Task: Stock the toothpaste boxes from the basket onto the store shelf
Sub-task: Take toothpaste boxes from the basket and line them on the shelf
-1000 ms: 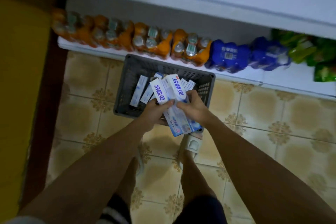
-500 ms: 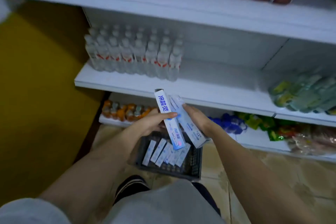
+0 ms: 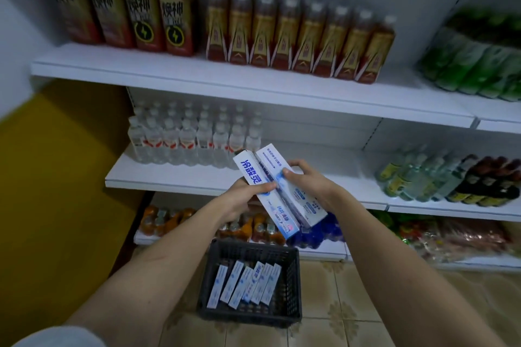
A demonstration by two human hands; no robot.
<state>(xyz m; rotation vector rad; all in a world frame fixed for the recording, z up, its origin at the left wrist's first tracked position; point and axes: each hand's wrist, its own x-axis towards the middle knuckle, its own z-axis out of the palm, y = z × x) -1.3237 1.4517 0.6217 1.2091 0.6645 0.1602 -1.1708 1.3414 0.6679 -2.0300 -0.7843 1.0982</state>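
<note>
Both hands hold a small bunch of white-and-blue toothpaste boxes in front of the middle shelf. My left hand grips the left box from below, thumb across its face. My right hand grips the right boxes from the side. The boxes tilt up and to the left, their top ends near the shelf's front edge. Below on the floor stands a dark plastic basket with several more toothpaste boxes lying side by side in it.
Water bottles fill the middle shelf's left part; bare shelf lies behind the held boxes. Green and dark bottles stand at its right. Drink cartons line the upper shelf. Orange bottles and blue packs sit on the bottom shelf. A yellow wall is at left.
I have stood up from the basket: the hands rose with the boxes from the basket to middle-shelf height, and the view swung up to take in the upper shelf.
</note>
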